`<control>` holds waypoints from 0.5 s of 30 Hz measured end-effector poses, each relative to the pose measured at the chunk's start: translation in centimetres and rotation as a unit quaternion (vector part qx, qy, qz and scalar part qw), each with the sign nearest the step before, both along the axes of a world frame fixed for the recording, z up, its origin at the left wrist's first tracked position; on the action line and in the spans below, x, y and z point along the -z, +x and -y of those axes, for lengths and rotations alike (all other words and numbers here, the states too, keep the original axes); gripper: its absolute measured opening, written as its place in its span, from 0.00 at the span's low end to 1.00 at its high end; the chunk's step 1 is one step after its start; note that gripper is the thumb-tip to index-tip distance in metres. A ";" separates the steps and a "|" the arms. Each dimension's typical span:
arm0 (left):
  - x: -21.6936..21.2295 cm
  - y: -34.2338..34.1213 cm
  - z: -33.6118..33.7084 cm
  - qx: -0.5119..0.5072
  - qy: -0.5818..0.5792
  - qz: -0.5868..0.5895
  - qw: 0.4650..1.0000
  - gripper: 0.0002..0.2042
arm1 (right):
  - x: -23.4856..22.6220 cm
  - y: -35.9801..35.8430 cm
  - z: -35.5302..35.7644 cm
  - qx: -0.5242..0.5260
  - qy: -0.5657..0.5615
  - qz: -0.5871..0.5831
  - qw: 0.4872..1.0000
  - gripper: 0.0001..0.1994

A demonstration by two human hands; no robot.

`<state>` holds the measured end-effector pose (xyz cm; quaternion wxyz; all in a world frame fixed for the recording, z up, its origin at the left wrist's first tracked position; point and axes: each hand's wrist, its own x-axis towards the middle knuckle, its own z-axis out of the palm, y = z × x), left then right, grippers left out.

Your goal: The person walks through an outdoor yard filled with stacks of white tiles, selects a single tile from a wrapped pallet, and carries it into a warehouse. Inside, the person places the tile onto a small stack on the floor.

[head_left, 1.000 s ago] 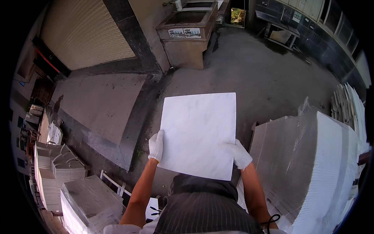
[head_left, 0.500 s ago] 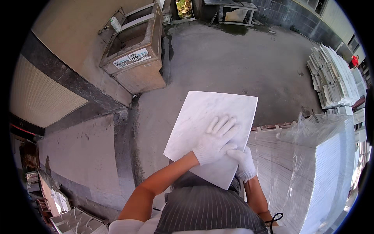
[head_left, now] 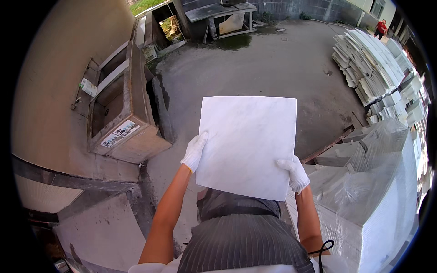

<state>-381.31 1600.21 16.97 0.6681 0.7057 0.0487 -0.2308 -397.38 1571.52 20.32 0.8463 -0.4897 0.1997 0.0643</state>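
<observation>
In front of my body I hold a square white stone tile [head_left: 247, 143] with faint grey veining, its broad face toward me. My left hand [head_left: 195, 151], in a white knit glove, grips the tile's left edge. Also gloved in white, my right hand [head_left: 294, 173] clasps the lower right edge, thumb on the face and fingers behind. The fingers on the tile's back side are hidden. Below the tile's lower edge is the dark striped apron [head_left: 241, 245] that I wear.
To the right stands a plastic-wrapped stack of tiles [head_left: 346, 195]. Farther off are piled pale slabs [head_left: 368, 63] and a person in red [head_left: 381, 29]. A stone sink [head_left: 132, 141] with a white bottle [head_left: 88, 87] lines the left wall. A stone table [head_left: 221, 11] stands at the back.
My left hand has gone from lying flat on the tile's face to gripping its left edge. The tile has turned squarer to me. My view has swung to the right.
</observation>
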 end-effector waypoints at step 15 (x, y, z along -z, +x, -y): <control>3.4 14.9 12.5 0.293 0.012 0.108 0.950 0.16 | 6.9 1.8 -4.2 0.508 -0.056 -0.168 0.843 0.29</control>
